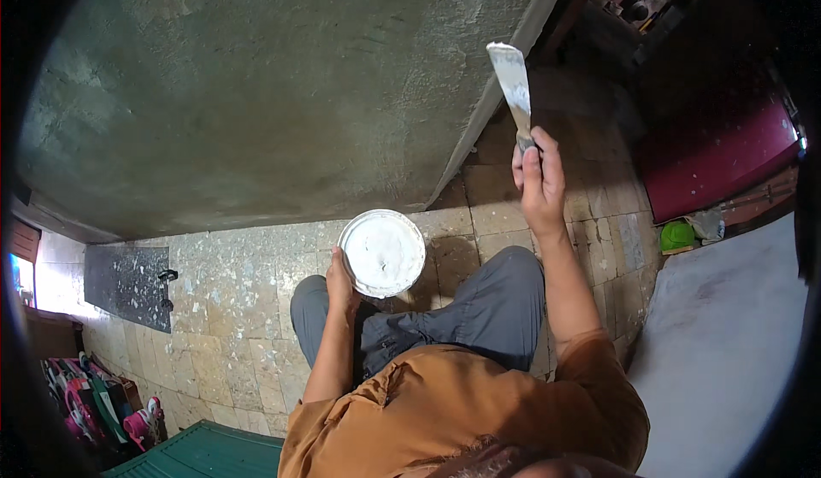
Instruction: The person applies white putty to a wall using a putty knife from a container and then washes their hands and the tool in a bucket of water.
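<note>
In my raised right hand [540, 179] is a putty knife [513, 80], gripped by its handle with the wide blade pointing up and away from me. White paste coats the blade, thickest along its tip. My left hand [339, 283] holds the left side of a round white tub [382, 254] in front of my knees. Smooth white paste shows inside it, with a small dark dent near the middle. The grey-green plastered wall [256, 93] stands before me; the blade is seen against it near its right corner edge, and I cannot tell whether they touch.
White spatters dot the tiled floor [231, 307], where a dark flat board [128, 286] lies at left. A green ridged surface [205, 452] and pink items [141, 422] are behind left. At right are a dark red panel [723, 153], a green object [677, 236] and a pale surface [718, 341].
</note>
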{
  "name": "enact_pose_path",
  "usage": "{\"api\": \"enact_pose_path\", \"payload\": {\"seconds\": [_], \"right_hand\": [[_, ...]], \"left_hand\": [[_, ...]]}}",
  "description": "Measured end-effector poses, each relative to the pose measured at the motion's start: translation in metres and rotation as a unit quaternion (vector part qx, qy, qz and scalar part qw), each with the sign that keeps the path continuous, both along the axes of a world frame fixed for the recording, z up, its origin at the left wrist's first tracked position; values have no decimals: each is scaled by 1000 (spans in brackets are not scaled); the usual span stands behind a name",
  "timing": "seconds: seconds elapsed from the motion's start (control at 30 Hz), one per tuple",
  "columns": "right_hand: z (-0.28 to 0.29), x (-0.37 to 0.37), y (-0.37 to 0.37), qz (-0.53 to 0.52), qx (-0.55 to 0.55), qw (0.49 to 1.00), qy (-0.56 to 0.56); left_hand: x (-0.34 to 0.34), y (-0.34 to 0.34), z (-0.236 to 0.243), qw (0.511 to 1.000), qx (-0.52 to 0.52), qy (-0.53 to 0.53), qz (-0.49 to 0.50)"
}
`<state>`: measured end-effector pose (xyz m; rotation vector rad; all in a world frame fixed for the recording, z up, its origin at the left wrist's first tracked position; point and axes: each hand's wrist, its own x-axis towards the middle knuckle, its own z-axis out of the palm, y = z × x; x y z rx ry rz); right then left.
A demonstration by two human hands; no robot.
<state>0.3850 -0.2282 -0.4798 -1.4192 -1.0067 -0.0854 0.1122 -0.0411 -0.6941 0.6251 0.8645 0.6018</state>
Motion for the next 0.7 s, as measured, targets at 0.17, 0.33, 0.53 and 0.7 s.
{"api": "enact_pose_path", "payload": {"seconds": [0.17,0.33,0.53,0.7], "right_hand": [[32,20,35,-154,-5,930,-333],[31,37,49,-199,-24,902,-382],[30,51,59,-274,-66,860,-425],[35,53,57,-302,-76,852,-420]], "left_hand": [[-3,3,-12,1000,20,-7,-9],[-5,0,-4,1000,4,17,-2],[-8,0,-2,1000,8,9,-11],[-12,1,-6,1000,10,9,-15]]}}
